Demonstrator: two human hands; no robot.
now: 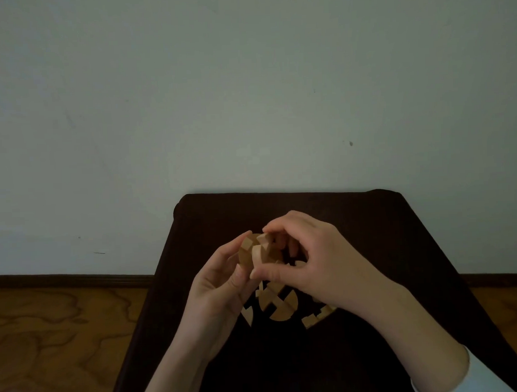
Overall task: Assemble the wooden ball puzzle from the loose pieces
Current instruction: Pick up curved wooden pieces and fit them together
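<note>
A partly joined cluster of light wooden puzzle pieces [254,250] is held above the dark table [370,236]. My left hand [222,282] grips the cluster from the left, thumb and fingertips curled round its curved side. My right hand [312,258] pinches the cluster from the right and above, fingers curled over its top. Below the hands several loose pieces lie on the table: a joined rounded pair [280,302], a small wedge [247,313] to the left and a notched piece [315,315] to the right, partly hidden by my right wrist.
The dark table stands against a pale wall [248,93]. Wooden floor [60,334] and a dark skirting board [69,280] show to the left, and more floor lies to the right. The scene is dim.
</note>
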